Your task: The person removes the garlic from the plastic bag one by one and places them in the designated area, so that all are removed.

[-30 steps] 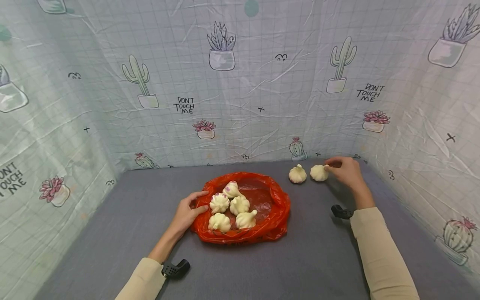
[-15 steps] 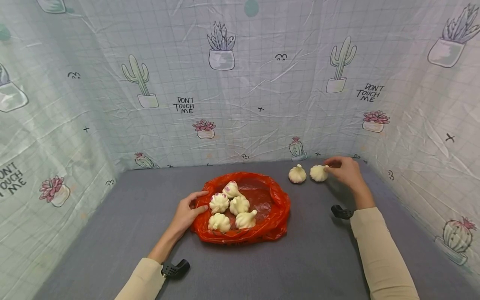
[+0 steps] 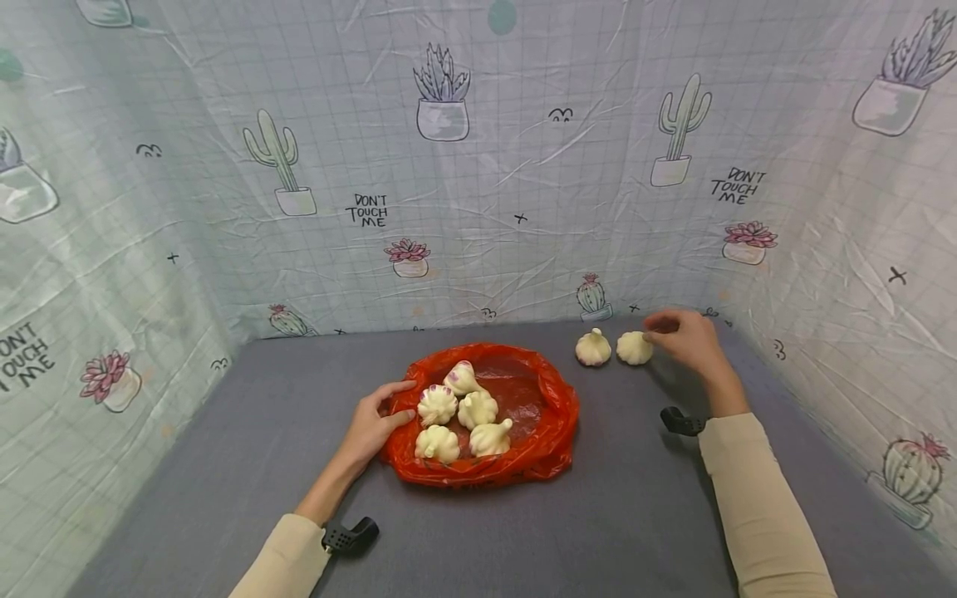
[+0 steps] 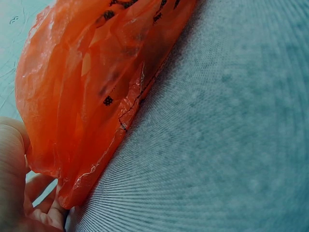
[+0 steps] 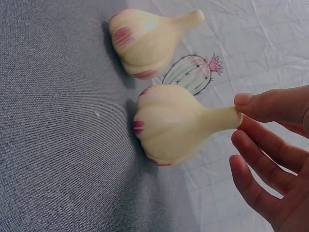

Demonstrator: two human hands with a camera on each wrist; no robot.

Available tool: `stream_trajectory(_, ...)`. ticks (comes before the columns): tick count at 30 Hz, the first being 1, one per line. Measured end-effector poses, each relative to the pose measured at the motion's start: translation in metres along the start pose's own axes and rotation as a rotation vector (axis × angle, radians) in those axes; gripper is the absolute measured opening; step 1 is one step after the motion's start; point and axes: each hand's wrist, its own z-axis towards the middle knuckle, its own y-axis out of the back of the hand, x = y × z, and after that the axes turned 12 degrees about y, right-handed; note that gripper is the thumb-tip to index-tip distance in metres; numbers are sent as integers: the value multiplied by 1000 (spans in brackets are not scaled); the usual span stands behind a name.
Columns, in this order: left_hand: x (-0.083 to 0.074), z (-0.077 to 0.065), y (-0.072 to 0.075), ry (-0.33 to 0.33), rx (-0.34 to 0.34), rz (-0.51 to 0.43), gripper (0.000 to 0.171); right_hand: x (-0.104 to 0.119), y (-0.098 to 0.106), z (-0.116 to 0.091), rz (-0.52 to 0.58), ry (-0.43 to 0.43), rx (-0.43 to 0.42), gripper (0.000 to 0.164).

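My left hand (image 3: 372,422) holds the left edge of a red plastic bag (image 3: 549,453), its rim rolled open. Inside the bag lie several garlic bulbs (image 3: 477,409), pale with purple marks. In the left wrist view the bag (image 4: 96,96) sits between the thumb and fingers. At the back right, my right hand (image 3: 691,342) pinches the stem tip of a garlic bulb (image 3: 634,348). The right wrist view has thumb and fingertips at the stem of that bulb (image 5: 169,125), its base down on the cloth. A second garlic bulb (image 3: 593,347) stands just left of it, untouched.
A dark grey cloth (image 3: 478,540) covers the table. Behind and at both sides hangs a pale curtain (image 3: 486,183) printed with cacti, close to the two bulbs at the back. Each wrist wears a black camera mount (image 3: 351,536).
The right hand and the garlic bulb it pinches have shifted very slightly left, nearer the other standing bulb. My left hand and the bag have stayed put.
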Motion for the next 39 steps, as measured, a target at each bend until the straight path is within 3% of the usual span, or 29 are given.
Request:
stream_trajectory(15,0,-1,0,6,5,-5,48,13,3,2,-17,54,-23,29)
stream_trajectory(39,-1,-1,0,1,-10,17,48,59,8,8,126,161,49,35)
